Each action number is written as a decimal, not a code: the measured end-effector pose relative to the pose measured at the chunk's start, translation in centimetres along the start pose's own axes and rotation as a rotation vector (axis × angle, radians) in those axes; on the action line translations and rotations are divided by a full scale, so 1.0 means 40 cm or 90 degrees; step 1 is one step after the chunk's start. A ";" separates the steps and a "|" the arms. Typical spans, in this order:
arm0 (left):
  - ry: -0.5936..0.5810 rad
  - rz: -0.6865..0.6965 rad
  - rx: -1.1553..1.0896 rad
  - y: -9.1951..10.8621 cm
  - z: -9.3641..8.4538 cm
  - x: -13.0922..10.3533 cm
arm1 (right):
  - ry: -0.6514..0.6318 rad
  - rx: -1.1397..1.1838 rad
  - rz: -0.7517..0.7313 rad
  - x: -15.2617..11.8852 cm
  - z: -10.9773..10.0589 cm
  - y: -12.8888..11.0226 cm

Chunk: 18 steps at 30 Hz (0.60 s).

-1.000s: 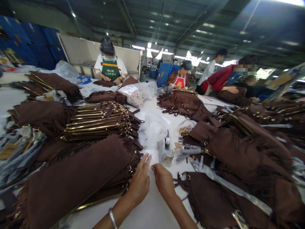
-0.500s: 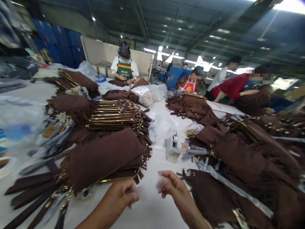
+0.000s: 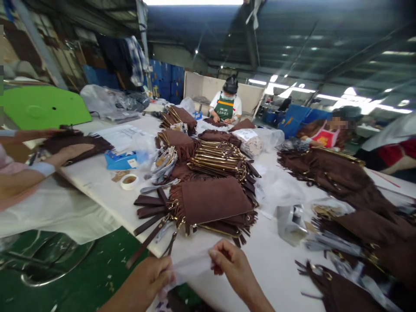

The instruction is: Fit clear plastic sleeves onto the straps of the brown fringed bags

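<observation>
Between my hands stretches a thin, see-through whitish sheet [image 3: 192,265], plastic or tissue; I cannot tell which. My left hand [image 3: 151,279] pinches its left end, low over the table's front edge. The right end is between the thumb and fingers of my right hand [image 3: 232,266], which hovers over the white tabletop [image 3: 260,264]. Just beyond both hands lies a pile of brown fringed bags [image 3: 214,199] with gold zippers, rings and strap clips. Dark brown straps [image 3: 151,212] fan out from its left side, toward my left hand.
More brown fringed bags [image 3: 354,173] are heaped at the right, near a clear tape dispenser [image 3: 294,225]. A tape roll [image 3: 129,182] and a blue box [image 3: 121,160] lie left. A co-worker's hands [image 3: 73,154] hold a brown piece there. Another co-worker [image 3: 225,106] works across the table.
My view has swung left, bringing the neighbour's hands, a green panel and the floor into sight. My hands have moved left over the table edge, with the sheet still held between them.
</observation>
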<state>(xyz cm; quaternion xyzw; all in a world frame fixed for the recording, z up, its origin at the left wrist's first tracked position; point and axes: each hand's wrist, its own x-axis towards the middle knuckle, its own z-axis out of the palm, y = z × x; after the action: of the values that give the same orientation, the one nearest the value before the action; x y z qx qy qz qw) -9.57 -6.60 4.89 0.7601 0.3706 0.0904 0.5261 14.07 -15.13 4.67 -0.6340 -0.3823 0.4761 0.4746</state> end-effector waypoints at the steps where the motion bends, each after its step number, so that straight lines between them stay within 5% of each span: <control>1: -0.023 -0.007 -0.087 -0.027 -0.004 -0.011 | -0.005 -0.012 0.001 0.002 0.018 0.005; 5: -0.038 -0.046 -0.289 -0.145 -0.025 -0.050 | -0.021 -0.048 -0.007 0.013 0.071 0.041; 11: 0.036 -0.090 -0.224 -0.292 -0.058 -0.111 | -0.066 0.005 0.011 0.029 0.138 0.088; 18: 0.069 -0.149 -0.081 -0.415 -0.035 -0.226 | -0.145 0.017 0.054 0.042 0.246 0.129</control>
<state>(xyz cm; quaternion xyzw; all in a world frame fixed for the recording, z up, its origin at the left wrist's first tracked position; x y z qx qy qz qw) -24.47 -8.68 -6.62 0.6706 0.4785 0.0926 0.5593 5.14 -12.56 -1.66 -0.5851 -0.3998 0.5698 0.4160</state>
